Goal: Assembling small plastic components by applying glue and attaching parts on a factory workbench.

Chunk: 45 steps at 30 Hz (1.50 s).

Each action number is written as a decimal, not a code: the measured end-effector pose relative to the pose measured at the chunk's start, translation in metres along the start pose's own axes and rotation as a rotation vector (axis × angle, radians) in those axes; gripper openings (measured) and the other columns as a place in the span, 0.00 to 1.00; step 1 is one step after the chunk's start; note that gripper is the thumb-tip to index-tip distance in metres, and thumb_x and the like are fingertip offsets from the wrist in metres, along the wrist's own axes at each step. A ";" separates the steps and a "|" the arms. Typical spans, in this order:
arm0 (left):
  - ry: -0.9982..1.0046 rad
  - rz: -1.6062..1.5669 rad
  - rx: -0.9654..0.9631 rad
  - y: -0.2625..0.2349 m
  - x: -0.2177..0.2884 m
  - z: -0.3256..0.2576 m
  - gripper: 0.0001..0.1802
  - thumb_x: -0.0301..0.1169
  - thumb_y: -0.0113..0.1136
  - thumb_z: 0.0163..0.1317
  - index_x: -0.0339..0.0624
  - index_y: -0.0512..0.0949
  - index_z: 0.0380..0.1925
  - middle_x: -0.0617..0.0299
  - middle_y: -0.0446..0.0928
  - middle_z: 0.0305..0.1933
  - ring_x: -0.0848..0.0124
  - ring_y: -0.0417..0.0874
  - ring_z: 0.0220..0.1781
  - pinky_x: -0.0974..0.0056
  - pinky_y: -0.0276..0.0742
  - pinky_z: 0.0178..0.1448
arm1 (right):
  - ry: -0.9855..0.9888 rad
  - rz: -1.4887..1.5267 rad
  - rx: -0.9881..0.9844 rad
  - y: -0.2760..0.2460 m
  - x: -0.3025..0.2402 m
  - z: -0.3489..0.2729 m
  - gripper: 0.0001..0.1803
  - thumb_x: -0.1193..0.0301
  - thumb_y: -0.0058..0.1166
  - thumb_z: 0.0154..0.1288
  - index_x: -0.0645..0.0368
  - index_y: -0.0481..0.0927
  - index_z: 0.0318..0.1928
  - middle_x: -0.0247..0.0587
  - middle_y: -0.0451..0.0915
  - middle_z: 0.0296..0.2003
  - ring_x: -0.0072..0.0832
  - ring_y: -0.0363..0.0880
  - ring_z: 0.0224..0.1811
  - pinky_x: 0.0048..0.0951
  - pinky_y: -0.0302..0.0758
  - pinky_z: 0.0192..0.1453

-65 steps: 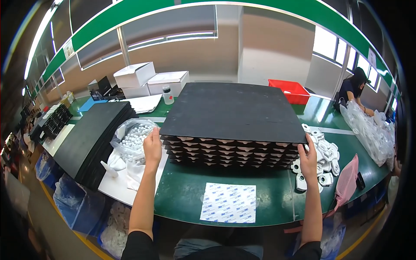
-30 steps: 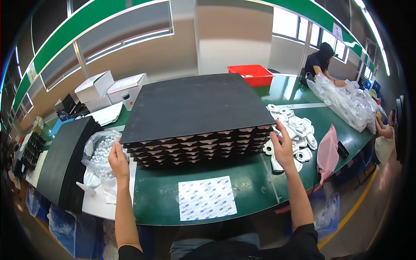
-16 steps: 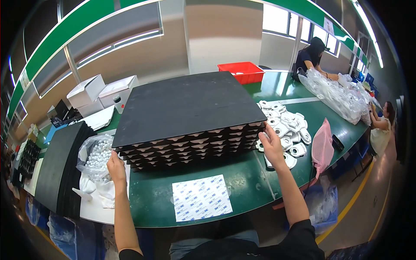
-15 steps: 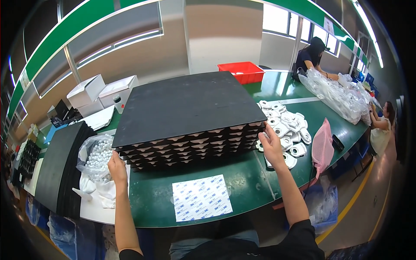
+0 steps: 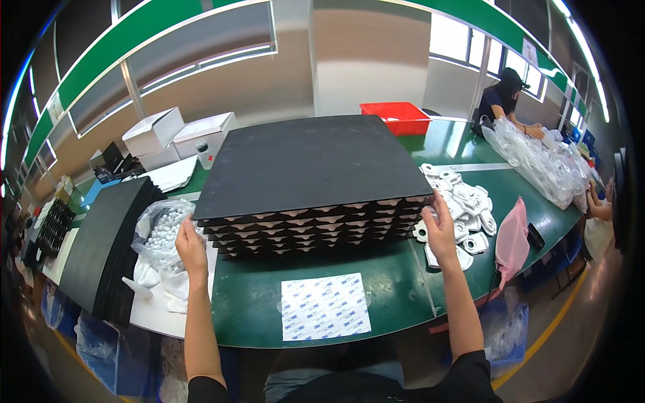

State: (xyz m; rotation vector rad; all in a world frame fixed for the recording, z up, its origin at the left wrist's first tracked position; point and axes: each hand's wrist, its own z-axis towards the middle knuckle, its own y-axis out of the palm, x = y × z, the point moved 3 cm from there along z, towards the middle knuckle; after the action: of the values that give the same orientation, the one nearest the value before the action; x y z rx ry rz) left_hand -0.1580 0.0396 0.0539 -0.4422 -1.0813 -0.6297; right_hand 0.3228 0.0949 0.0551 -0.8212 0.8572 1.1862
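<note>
While left hand [image 5: 192,248] and right hand [image 5: 440,234] flank black trays [image 5: 316,232] (grip loosely parted, hold unclear), a bag [image 5: 142,227] holds white balls [image 5: 168,230]

Observed: repeated blue lettering in slanting rows across the white sheet [image 5: 326,307] lying near the front edge of the green table [image 5: 252,316]. Noted: a red mark on the label of the small bottle [image 5: 205,156], too small to read. Noted also: a pale notice [image 5: 529,51] fixed to the green beam [image 5: 497,24] at upper right, print illegible.
</note>
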 end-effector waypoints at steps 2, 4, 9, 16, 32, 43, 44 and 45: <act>-0.010 0.018 -0.021 -0.006 0.000 0.008 0.21 0.39 0.39 0.67 0.34 0.76 0.43 0.74 0.55 0.13 0.84 0.54 0.15 0.73 0.48 0.19 | -0.002 0.012 0.005 0.003 -0.007 0.002 0.28 0.73 0.45 0.64 0.66 0.55 0.62 0.48 0.63 0.57 0.31 0.61 0.60 0.26 0.58 0.61; 0.044 0.088 -0.026 -0.007 0.000 0.012 0.20 0.39 0.41 0.66 0.35 0.78 0.41 0.74 0.57 0.13 0.84 0.55 0.16 0.73 0.50 0.19 | -0.024 0.035 -0.018 0.003 -0.007 0.004 0.28 0.71 0.45 0.64 0.69 0.54 0.61 0.51 0.62 0.57 0.32 0.62 0.59 0.28 0.61 0.60; 0.021 0.196 -0.065 -0.004 0.005 0.011 0.19 0.36 0.43 0.65 0.30 0.77 0.40 0.68 0.70 0.20 0.82 0.63 0.21 0.72 0.61 0.26 | -0.012 0.003 0.024 0.002 -0.009 -0.001 0.28 0.71 0.44 0.65 0.68 0.54 0.62 0.51 0.58 0.61 0.35 0.56 0.64 0.31 0.55 0.65; 0.130 0.202 -0.020 -0.004 0.013 0.011 0.20 0.36 0.43 0.66 0.29 0.77 0.30 0.69 0.65 0.15 0.82 0.59 0.19 0.71 0.57 0.23 | -0.005 0.008 -0.002 0.006 -0.013 0.002 0.28 0.71 0.45 0.65 0.69 0.55 0.61 0.52 0.63 0.56 0.32 0.63 0.59 0.27 0.60 0.60; 0.047 0.081 -0.075 -0.002 0.002 0.011 0.21 0.39 0.42 0.66 0.38 0.73 0.20 0.75 0.55 0.11 0.85 0.52 0.14 0.72 0.45 0.17 | -0.024 -0.037 0.042 0.002 -0.015 0.001 0.29 0.70 0.46 0.64 0.70 0.55 0.61 0.53 0.61 0.58 0.34 0.59 0.62 0.29 0.61 0.60; -0.076 -0.108 -0.048 -0.036 -0.003 -0.019 0.16 0.36 0.42 0.66 0.38 0.73 0.44 0.78 0.54 0.16 0.88 0.49 0.14 0.77 0.44 0.16 | -0.243 -0.839 0.058 -0.045 -0.006 -0.059 0.13 0.73 0.53 0.55 0.62 0.75 0.42 0.45 0.75 0.39 0.37 0.71 0.43 0.32 0.69 0.45; -0.177 -0.116 -0.070 -0.042 -0.002 -0.029 0.14 0.35 0.43 0.65 0.39 0.72 0.44 0.77 0.55 0.16 0.88 0.50 0.13 0.77 0.44 0.15 | -0.213 -0.904 0.029 -0.042 -0.004 -0.071 0.12 0.73 0.54 0.53 0.62 0.75 0.40 0.46 0.74 0.38 0.40 0.70 0.43 0.34 0.68 0.45; -0.262 -0.170 -0.114 -0.046 -0.004 -0.038 0.14 0.34 0.45 0.63 0.39 0.70 0.45 0.76 0.56 0.15 0.87 0.51 0.13 0.78 0.44 0.15 | -0.185 -0.968 -0.001 -0.038 -0.002 -0.082 0.12 0.73 0.55 0.51 0.62 0.75 0.38 0.46 0.74 0.37 0.43 0.69 0.42 0.36 0.68 0.45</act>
State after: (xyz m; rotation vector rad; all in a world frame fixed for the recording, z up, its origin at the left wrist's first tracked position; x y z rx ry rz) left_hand -0.1639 -0.0172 0.0360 -0.5456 -1.3461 -0.8018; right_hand 0.3497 0.0148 0.0236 -0.9443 0.2223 0.3883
